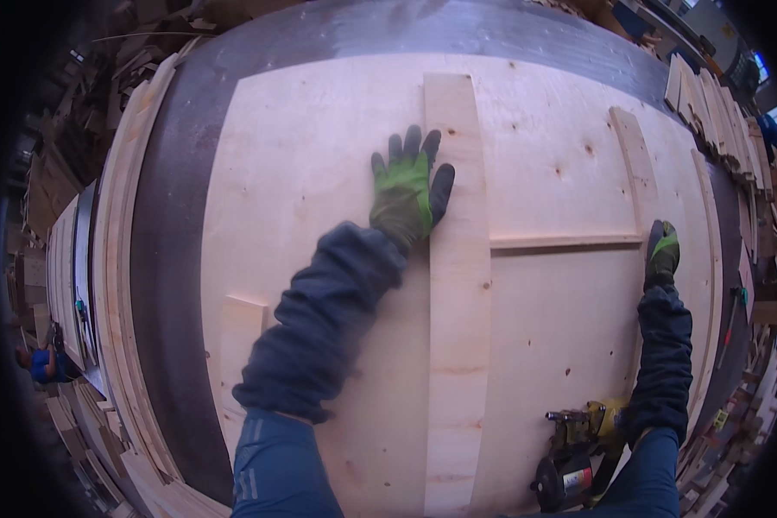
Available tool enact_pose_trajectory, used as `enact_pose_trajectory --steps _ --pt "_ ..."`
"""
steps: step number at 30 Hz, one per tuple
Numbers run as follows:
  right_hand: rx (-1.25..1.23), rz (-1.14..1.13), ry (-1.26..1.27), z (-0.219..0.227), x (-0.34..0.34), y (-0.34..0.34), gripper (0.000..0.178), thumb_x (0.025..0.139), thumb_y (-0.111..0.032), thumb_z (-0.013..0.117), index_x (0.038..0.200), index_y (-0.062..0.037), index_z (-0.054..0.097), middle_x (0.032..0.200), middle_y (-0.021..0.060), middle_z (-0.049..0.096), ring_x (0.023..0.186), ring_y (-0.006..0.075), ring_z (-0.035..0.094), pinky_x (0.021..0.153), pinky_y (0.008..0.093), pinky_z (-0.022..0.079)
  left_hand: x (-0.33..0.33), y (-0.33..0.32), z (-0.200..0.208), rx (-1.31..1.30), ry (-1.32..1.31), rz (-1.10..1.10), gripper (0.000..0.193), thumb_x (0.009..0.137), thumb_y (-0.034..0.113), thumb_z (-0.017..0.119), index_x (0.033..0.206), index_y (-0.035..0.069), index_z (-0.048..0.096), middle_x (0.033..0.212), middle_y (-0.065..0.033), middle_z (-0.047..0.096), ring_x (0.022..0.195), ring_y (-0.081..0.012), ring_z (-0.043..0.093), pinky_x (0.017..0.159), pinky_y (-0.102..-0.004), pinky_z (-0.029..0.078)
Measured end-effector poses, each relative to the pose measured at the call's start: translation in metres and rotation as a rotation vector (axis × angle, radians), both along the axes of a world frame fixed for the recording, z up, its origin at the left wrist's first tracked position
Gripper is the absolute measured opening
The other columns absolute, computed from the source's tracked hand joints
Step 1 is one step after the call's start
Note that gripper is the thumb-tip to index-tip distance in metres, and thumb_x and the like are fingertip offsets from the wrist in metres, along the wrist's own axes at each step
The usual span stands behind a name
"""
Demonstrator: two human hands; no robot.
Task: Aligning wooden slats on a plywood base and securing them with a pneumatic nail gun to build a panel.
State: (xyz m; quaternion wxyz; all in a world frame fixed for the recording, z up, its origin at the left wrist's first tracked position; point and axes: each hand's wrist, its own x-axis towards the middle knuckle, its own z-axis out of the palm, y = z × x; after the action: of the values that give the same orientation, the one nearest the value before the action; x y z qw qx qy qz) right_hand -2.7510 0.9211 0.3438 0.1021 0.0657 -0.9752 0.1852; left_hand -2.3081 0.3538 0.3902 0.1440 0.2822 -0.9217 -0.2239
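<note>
At upper centre, the gloved left hand (pixel 408 186) has its fingers widely spread, thumb overlapping the long middle plank (pixel 457 345). Right of centre, the right hand (pixel 664 250) is curled beside a narrower strip (pixel 632 155), its grip unclear. Beneath lies a plywood sheet (pixel 319 138), mid-frame, on the dark table (pixel 171 233); lower right, a power tool (pixel 570 476).

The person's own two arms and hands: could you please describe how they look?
The left hand and right hand wear green gloves with dark fingers. Loose, wrinkled dark-blue oversleeves cover the forearms. Above them are lighter blue sleeves; the left one has pale stripes.
</note>
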Motion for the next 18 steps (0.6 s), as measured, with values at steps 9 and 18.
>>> enact_pose_trajectory --steps 9,18 --pt "-0.052 -0.013 -0.026 -0.005 0.010 -0.019 0.061 0.126 -0.048 0.072 0.164 -0.0001 0.079 0.161 0.0256 0.085 0.149 0.0440 0.082 0.129 0.0501 0.061 -0.008 0.002 0.003 -0.110 0.024 -0.222 0.069 0.130 0.052 0.056 0.194 0.025 0.050 0.207 -0.0229 0.032 0.192 -0.0558 0.022 0.156 -0.0714 0.011" --pt "-0.006 -0.043 -0.032 0.003 0.010 -0.007 0.057 0.127 -0.042 0.069 0.165 -0.0018 0.079 0.164 0.0244 0.084 0.151 0.0427 0.081 0.130 0.0502 0.061 -0.020 0.011 0.008 -0.192 0.067 -0.380 0.058 0.131 0.048 0.059 0.188 0.034 0.061 0.207 -0.0162 0.037 0.194 -0.0515 0.020 0.157 -0.0712 0.008"
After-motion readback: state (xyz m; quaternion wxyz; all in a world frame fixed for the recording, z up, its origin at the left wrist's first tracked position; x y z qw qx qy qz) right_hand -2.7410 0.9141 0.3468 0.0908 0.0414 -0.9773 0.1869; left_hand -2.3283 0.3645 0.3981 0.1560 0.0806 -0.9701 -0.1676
